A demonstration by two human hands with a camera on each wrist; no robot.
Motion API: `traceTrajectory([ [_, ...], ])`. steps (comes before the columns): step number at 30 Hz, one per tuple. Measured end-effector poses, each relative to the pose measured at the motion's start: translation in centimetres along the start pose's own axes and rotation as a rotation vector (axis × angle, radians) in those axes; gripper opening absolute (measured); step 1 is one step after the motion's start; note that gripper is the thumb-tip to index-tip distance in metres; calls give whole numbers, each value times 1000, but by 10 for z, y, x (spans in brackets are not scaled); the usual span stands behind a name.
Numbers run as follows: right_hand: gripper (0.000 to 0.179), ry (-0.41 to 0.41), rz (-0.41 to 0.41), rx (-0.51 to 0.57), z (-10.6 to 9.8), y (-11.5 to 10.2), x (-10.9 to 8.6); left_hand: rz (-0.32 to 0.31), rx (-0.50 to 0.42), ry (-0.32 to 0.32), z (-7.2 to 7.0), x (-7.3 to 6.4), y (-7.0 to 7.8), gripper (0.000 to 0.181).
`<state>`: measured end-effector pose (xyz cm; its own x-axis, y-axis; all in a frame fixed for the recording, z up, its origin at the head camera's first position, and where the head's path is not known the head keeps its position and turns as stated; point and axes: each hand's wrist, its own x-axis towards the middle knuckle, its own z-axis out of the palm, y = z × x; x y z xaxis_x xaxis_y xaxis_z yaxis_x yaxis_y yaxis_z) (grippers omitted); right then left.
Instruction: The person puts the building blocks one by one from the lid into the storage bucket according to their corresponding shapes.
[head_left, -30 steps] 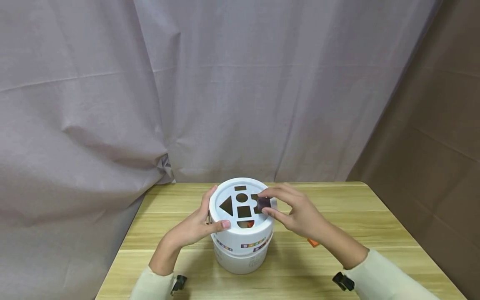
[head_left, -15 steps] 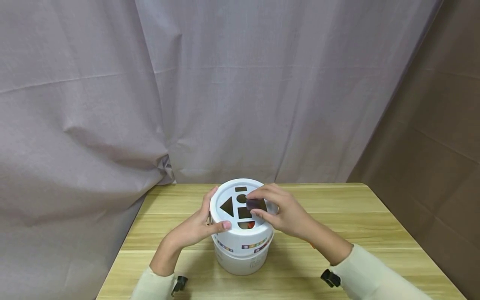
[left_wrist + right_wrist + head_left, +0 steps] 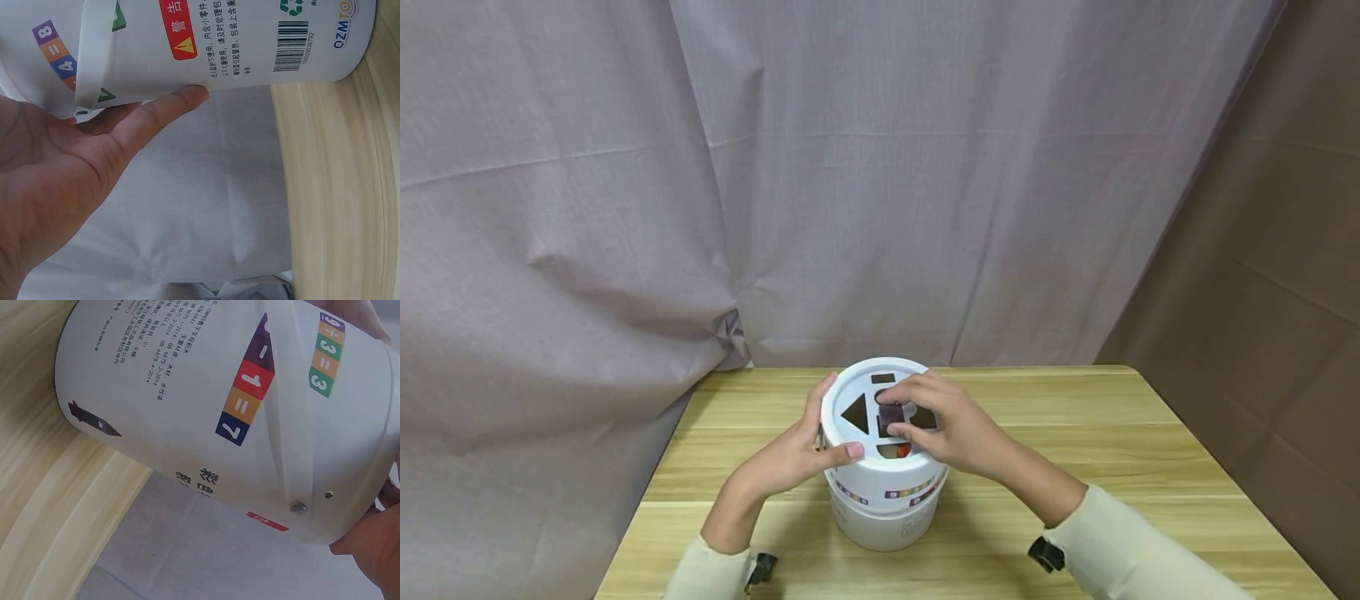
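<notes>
A white bucket [image 3: 883, 521] stands on the table, its lid [image 3: 850, 379] cut with holes of several shapes. My left hand [image 3: 790, 454] holds the bucket's left side, thumb over the lid's rim; in the left wrist view its fingers [image 3: 150, 122] lie along the bucket wall. My right hand [image 3: 943, 417] pinches a dark purple block [image 3: 891, 416] between thumb and fingers, close over the square hole in the lid's middle. Left of it the triangular hole [image 3: 856, 415] is uncovered. The round hole is partly hidden by my right fingers. In the right wrist view, my right hand [image 3: 375, 544] shows at the lid's edge.
The wooden table [image 3: 1045, 396] bears the bucket near its middle. A grey curtain [image 3: 865, 208] hangs behind the table, and a brown one [image 3: 1262, 333] on the right. Something red [image 3: 903, 450] shows through the half-round hole at the lid's front.
My right hand has moved left across the lid with the purple block, from the right-hand hole to the square one. The orange piece on the table is now hidden. My left hand stays put.
</notes>
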<state>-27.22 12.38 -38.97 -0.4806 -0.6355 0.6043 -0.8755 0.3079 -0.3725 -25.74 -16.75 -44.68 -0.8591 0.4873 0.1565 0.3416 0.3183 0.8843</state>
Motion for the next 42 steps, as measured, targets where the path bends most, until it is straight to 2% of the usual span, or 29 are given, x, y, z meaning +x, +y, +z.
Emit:
traceTrajectory([
  [8, 41, -17, 2, -12, 1, 1, 0, -5, -12, 2, 0, -2, 4, 120],
  [19, 43, -32, 21, -32, 1, -2, -1, 2, -14, 2, 1, -2, 2, 121],
  [31, 41, 1, -19, -8, -1, -1, -3, 1, -6, 4, 1, -2, 2, 120],
  [36, 41, 9, -7, -6, -6, -1, -4, -4, -6, 4, 1, -3, 2, 121],
  [42, 41, 35, 11, -53, -13, -1, -7, -14, -12, 9, 2, -3, 1, 121],
])
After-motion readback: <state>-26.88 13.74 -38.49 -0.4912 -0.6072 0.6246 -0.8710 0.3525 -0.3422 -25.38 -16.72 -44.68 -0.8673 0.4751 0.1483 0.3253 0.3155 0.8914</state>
